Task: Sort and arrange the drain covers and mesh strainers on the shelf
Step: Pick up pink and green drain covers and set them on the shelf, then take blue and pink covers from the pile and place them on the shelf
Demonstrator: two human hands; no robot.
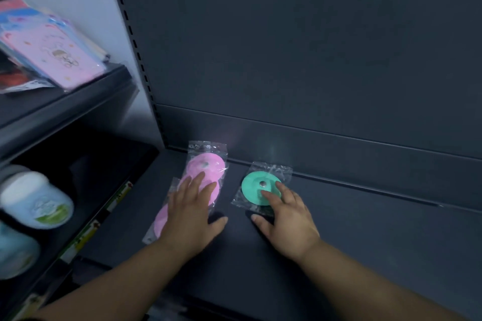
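Pink drain covers (208, 164) in clear plastic bags lie in a row on the dark shelf (365, 229), running from the back wall toward the front left. My left hand (191, 214) rests flat on them with fingers spread, hiding the middle one. To the right lies a green drain cover (253, 186) in its own clear bag, a metal stud at its centre. My right hand (285, 219) presses its fingertips on the near edge of the green cover, thumb on the shelf. No mesh strainers are in view.
The shelf's dark back panel (313, 60) rises behind the covers. On the left, a neighbouring upper shelf holds pink and blue packaged goods (54, 52); below it stand white-and-blue containers (36, 200) behind price labels (117, 195).
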